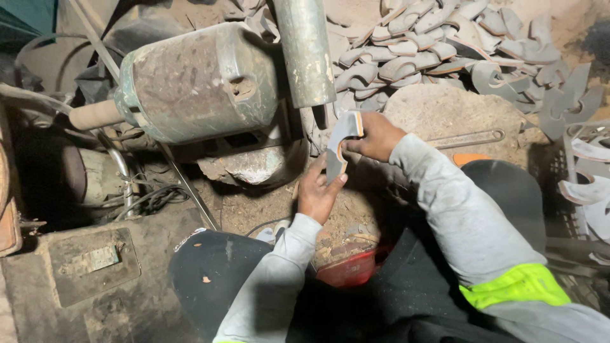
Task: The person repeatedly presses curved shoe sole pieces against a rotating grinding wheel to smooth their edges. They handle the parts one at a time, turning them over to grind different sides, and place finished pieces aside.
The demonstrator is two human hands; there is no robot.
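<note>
Grey, curved and flat, the sheet-metal piece (340, 145) sits just right of the frame's centre, pinched at both ends: the right hand (376, 136) closes its fingers on the upper end, where an orange-tinted edge shows, and the left hand (318, 190) grips the lower end between thumb and fingertips. Both hands are closed on this one piece, and it hangs in the air, touching nothing else. Just above it, at the top centre, stands a dull vertical metal cylinder (305, 51), and to its left a rusty, green-tinged motor housing (197, 82) with a shaft poking toward the left edge. As a judgement, the piece looks to be in mid-handling, held near the machine but not against it. Across the upper right lies a heap of similar curved pieces (432, 44), many of them, and more lie along the right edge; whether those are finished or waiting cannot be told. A wrench (467, 138) rests on the dirt mound to the right of the hands.
</note>
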